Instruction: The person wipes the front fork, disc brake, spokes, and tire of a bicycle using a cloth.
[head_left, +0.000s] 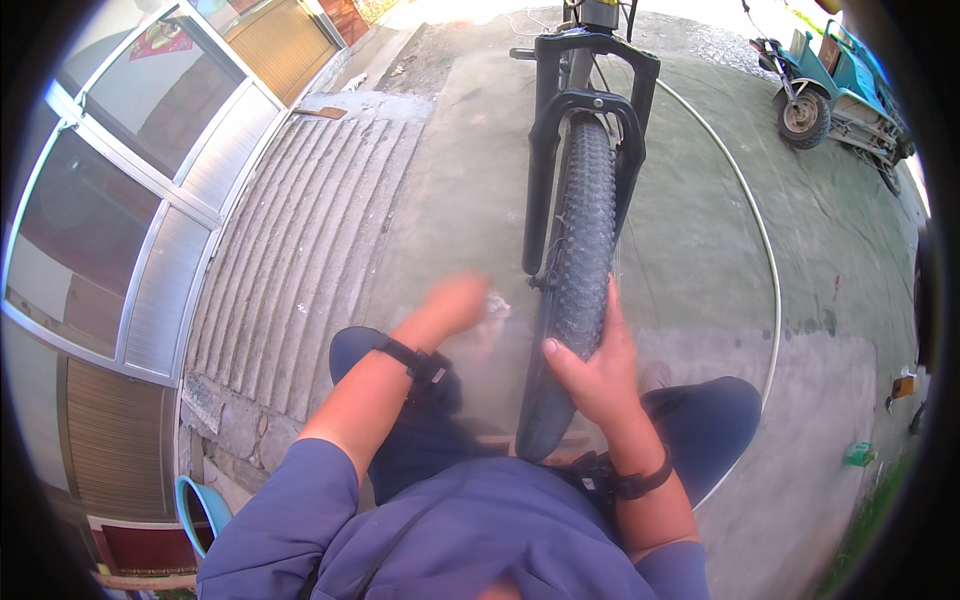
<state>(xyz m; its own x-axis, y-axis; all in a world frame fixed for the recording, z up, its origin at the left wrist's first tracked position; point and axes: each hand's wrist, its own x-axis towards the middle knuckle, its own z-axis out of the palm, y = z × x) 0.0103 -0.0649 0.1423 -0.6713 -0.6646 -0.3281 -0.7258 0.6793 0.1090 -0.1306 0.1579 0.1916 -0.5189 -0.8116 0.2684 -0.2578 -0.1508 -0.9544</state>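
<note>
A bicycle's knobby front tire (586, 202) stands upright before me, between the legs of a black suspension fork (546, 150). My right hand (600, 367) grips the tire's lower part, with the thumb on the tread and the fingers along its right side. Left of the wheel, my left hand (459, 300) is blurred by motion. Beside its fingers is a pale, crumpled cloth-like piece (496, 306), also blurred; whether the hand holds it cannot be told. The tire's near end reaches down between my knees.
A pale hose (765, 247) curves along the ground on the right. A blue three-wheeled vehicle (844, 105) stands at the upper right, a small green object (860, 454) lower down. On the left are a ridged concrete ramp (300, 262), framed glass panels (82, 240) and a blue basin (204, 514).
</note>
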